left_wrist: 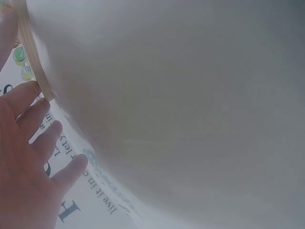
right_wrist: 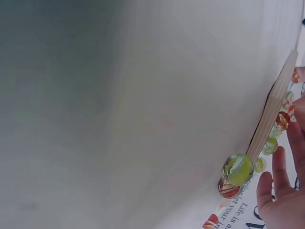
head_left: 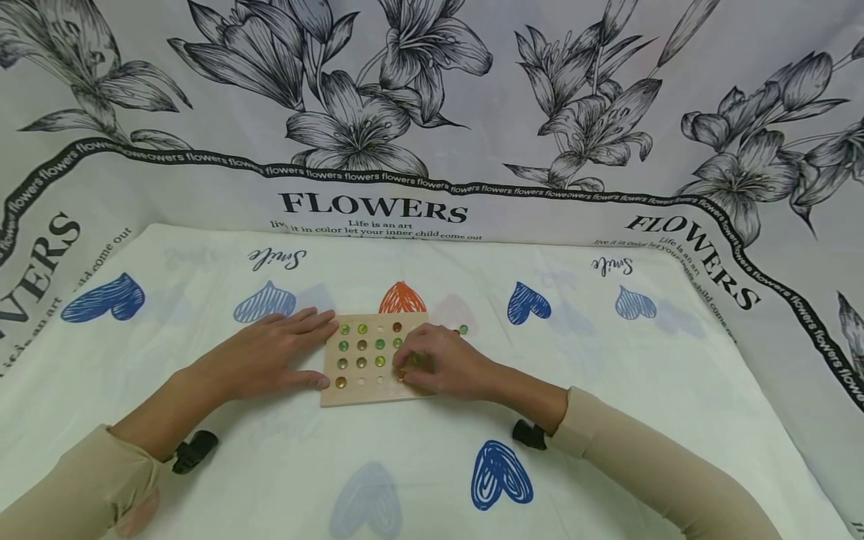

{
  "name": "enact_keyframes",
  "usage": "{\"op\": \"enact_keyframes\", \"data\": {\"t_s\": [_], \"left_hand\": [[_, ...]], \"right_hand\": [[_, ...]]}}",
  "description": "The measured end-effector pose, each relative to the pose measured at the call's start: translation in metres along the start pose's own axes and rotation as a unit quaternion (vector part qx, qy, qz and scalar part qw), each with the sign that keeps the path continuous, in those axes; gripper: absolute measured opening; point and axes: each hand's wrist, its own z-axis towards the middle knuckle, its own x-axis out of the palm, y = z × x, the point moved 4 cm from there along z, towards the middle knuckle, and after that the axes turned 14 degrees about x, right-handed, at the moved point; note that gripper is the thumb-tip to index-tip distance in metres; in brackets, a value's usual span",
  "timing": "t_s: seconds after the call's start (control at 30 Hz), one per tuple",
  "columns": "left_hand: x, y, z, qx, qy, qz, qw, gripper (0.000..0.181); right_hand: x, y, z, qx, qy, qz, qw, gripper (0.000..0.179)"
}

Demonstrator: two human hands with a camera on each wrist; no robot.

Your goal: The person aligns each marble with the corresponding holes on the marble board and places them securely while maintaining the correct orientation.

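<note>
A pale wooden board (head_left: 351,394) with rows of round hollows lies flat on the cloth. Green, yellow-green and brownish glass marbles (head_left: 361,345) sit in many of its hollows. My left hand (head_left: 277,356) rests at the board's left side, fingertips by the upper corner and thumb by the lower one. In the left wrist view its fingers (left_wrist: 43,114) are fairly straight at the board's edge. Over the right part of the board, my right hand (head_left: 442,360) pinches an orange-red marble (right_wrist: 291,112) between thumb and fingertips. This hand hides several hollows on that side.
Just beyond the right hand, a loose green marble (head_left: 463,329) lies on the cloth. A yellow-green marble (right_wrist: 238,169) and a red-streaked marble (right_wrist: 229,189) show off the board's end in the right wrist view. Behind the table hangs a flower-printed curtain (head_left: 472,135).
</note>
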Motion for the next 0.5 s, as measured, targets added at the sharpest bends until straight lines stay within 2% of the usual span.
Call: {"op": "enact_keyframes", "data": {"t_s": [0.5], "left_hand": [[0.0,0.0001,-0.0002,-0.001,0.001,-0.002,1.0,0.089]], "right_hand": [[0.0033,-0.0003,0.0024,0.001,0.015,-0.009,0.9998,0.021]]}}
